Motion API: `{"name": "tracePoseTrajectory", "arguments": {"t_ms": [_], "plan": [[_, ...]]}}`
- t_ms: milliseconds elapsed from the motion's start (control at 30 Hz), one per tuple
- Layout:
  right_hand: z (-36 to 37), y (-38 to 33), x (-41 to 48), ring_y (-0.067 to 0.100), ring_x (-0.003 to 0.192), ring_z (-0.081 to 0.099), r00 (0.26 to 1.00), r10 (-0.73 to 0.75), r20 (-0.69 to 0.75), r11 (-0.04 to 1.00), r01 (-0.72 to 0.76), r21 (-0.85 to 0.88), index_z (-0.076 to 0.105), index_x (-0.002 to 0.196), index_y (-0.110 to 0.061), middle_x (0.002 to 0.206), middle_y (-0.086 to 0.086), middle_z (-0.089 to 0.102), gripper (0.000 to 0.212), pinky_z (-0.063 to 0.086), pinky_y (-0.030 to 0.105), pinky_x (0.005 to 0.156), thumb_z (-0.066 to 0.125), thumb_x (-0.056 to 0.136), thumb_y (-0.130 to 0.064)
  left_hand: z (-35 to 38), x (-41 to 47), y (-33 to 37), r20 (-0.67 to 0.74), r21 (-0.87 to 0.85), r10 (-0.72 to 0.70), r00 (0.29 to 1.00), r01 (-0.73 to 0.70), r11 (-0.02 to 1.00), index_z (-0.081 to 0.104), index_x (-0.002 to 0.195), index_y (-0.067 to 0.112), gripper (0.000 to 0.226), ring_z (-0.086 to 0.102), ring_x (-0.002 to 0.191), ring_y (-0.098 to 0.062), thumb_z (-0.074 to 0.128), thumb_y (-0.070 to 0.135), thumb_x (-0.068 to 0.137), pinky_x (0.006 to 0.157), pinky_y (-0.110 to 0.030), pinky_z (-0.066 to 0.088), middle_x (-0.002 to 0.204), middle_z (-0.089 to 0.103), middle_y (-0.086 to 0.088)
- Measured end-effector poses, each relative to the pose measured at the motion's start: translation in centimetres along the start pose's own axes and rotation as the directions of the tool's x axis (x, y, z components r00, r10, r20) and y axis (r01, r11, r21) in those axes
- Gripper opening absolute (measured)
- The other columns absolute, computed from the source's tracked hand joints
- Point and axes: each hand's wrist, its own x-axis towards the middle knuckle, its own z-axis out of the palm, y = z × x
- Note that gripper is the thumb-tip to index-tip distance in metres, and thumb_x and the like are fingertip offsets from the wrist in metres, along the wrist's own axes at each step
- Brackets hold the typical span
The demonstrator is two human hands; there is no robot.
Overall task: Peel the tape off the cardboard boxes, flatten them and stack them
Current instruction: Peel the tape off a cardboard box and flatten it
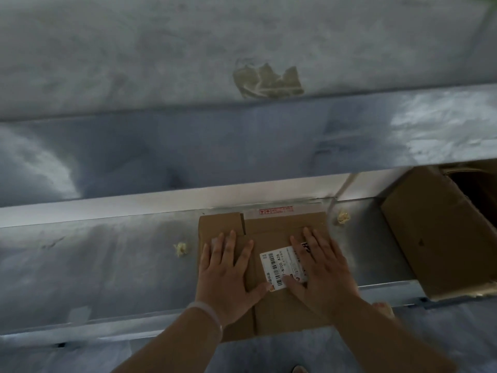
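**A:** Where is the box now?

**B:** The flattened brown cardboard box (271, 232) with the white shipping label (277, 265) lies on the grey metal tabletop (107, 265). The left hand (228, 270) and the right hand (320, 267) press on it, palms flat and fingers spread, gripping nothing.

**A:** What could go wrong?

**B:** Its near edge seems to overhang the tabletop, so uneven pressure could tip or slide it off. A clear tape strip with red print (277, 211) seems to cling to its far edge. Unpeeled, it may make the flaps spring up.

**A:** Anything unclear?

**B:** The right hand covers part of the label. To the right of the flattened box, a second brown cardboard box (435, 238) is cut off by the frame, its inside dark. Small pale crumpled scraps (180, 249) lie left of the flattened box, too blurred to identify.
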Motion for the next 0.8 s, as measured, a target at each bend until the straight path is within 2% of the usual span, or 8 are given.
{"name": "tracePoseTrajectory", "arguments": {"t_ms": [167, 300, 367, 467, 567, 667, 733, 800], "plan": [[0.2, -0.1, 0.3, 0.027, 0.144, 0.032, 1.000, 0.003, 0.004, 0.999, -0.004, 0.033, 0.038, 0.149, -0.022, 0.155, 0.010, 0.035, 0.085, 0.019, 0.049, 0.111, 0.015, 0.087, -0.077, 0.1, 0.2, 0.0, -0.014, -0.043, -0.003, 1.000, 0.002, 0.999, 0.034, 0.147, 0.035, 0.089, 0.022, 0.144, -0.035, 0.018, 0.087, 0.077, 0.112, -0.054, 0.011, 0.157, 0.024, -0.010], [0.3, 0.0, 0.5, 0.023, 0.146, 0.026, 1.000, -0.002, -0.011, 0.998, 0.003, 0.067, 0.031, 0.151, -0.025, 0.158, 0.007, 0.030, 0.081, 0.015, 0.046, 0.114, 0.013, 0.090, -0.075, 0.0, 0.6, -0.6, -0.007, -0.008, 0.019, 1.000, -0.019, 1.000, -0.006, 0.149, 0.044, 0.083, -0.016, 0.146, -0.023, 0.003, 0.081, 0.075, 0.117, -0.048, -0.009, 0.159, -0.018, 0.003], [0.2, 0.4, 0.6, 0.016, 0.150, 0.007, 0.999, -0.017, -0.044, 0.993, 0.022, 0.116, 0.019, 0.154, -0.029, 0.163, 0.001, 0.013, 0.080, 0.005, 0.042, 0.120, 0.012, 0.088, -0.073, -0.4, 0.7, -1.2, 0.018, -0.041, 0.053, 0.998, -0.052, 0.998, -0.008, 0.148, 0.046, 0.082, -0.022, 0.145, -0.019, 0.003, 0.075, 0.072, 0.117, -0.043, -0.016, 0.154, -0.027, 0.008], [-0.8, 1.0, 0.6, 0.003, 0.145, -0.015, 0.999, -0.024, -0.033, 0.976, 0.030, 0.218, 0.006, 0.155, -0.033, 0.162, -0.010, -0.009, 0.076, -0.011, 0.030, 0.118, 0.013, 0.086, -0.065, -0.6, -0.2, -2.0, -0.033, -0.181, 0.051, 0.998, -0.057, 0.982, 0.012, 0.150, 0.040, 0.083, -0.013, 0.147, -0.015, 0.013, 0.075, 0.075, 0.118, -0.036, -0.013, 0.156, -0.013, 0.013], [-1.5, 2.0, 0.2, 0.005, 0.148, -0.009, 0.999, 0.046, 0.027, 0.927, -0.053, 0.372, 0.008, 0.155, -0.033, 0.161, -0.016, -0.011, 0.068, -0.006, 0.024, 0.116, 0.041, 0.098, -0.049, -0.5, -2.3, -1.9, -0.113, -0.335, -0.212, 0.971, 0.163, 0.928, 0.031, 0.147, 0.036, 0.077, 0.005, 0.146, -0.022, 0.032, 0.075, 0.080, 0.120, -0.042, 0.012, 0.159, 0.007, 0.006], [-2.0, 3.3, -1.4, 0.016, 0.146, 0.014, 0.977, 0.212, 0.026, 0.870, -0.201, 0.451, 0.014, 0.155, -0.028, 0.161, -0.009, 0.013, 0.079, 0.016, 0.035, 0.120, 0.054, 0.092, -0.053, -1.1, -4.6, -1.8, -0.066, -0.388, -0.444, 0.894, 0.387, 0.837, 0.031, 0.147, 0.035, 0.069, 0.027, 0.134, -0.025, 0.046, 0.065, 0.087, 0.113, -0.040, 0.028, 0.149, 0.028, -0.001], [-2.2, 3.7, -2.4, 0.020, 0.138, 0.030, 0.946, 0.323, 0.015, 0.877, -0.306, 0.370, 0.024, 0.152, -0.025, 0.150, -0.002, 0.036, 0.079, 0.030, 0.042, 0.115, 0.054, 0.088, -0.061, -1.8, -5.4, -1.5, -0.014, -0.445, -0.465, 0.885, 0.411, 0.796, 0.026, 0.149, 0.033, 0.073, 0.042, 0.122, -0.023, 0.053, 0.059, 0.086, 0.106, -0.038, 0.038, 0.137, 0.040, -0.004], [-2.4, 3.7, -3.1, 0.021, 0.124, 0.045, 0.934, 0.357, 0.028, 0.870, -0.344, 0.354, 0.038, 0.143, -0.027, 0.134, -0.002, 0.052, 0.065, 0.041, 0.044, 0.106, 0.054, 0.088, -0.059, -2.4, -5.6, -1.2, 0.057, -0.524, -0.466, 0.883, 0.424, 0.739, 0.023, 0.149, 0.036, 0.076, 0.050, 0.113, -0.024, 0.060, 0.053, 0.085, 0.099, -0.037, 0.044, 0.128, 0.045, -0.006]]}}
